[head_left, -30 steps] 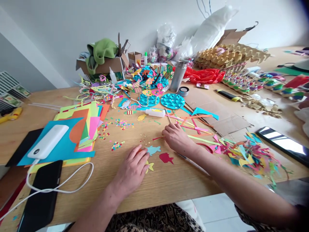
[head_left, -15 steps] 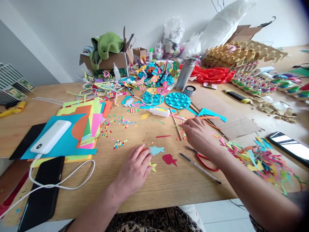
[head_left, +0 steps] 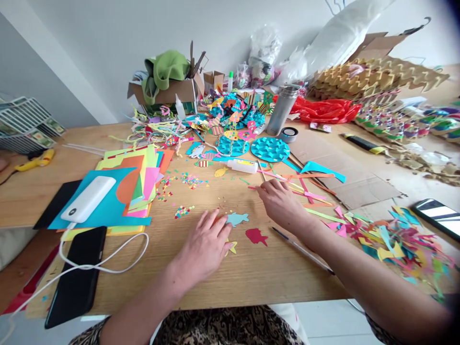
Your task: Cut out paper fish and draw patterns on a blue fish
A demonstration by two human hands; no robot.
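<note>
My left hand lies flat on the table with its fingers spread. It partly covers a yellow paper fish and an orange piece whose shape I cannot make out. At its fingertips is a light blue paper fish, and a dark red paper fish lies to the right. My right hand is closed in a pinch on a thin red paper strip, whose end pokes out left of the fingertips. A pen lies below my right forearm. The scissors do not show.
Coloured sheets carry a white power bank at left, beside a black phone. A glue bottle, blue discs and a metal flask stand or lie further back. Paper scraps are heaped at right.
My right hand has come left and toward me, and now pinches the red strip that lay on the table. My left hand stays put. The scissors have gone from sight. The view has swung slightly left.
</note>
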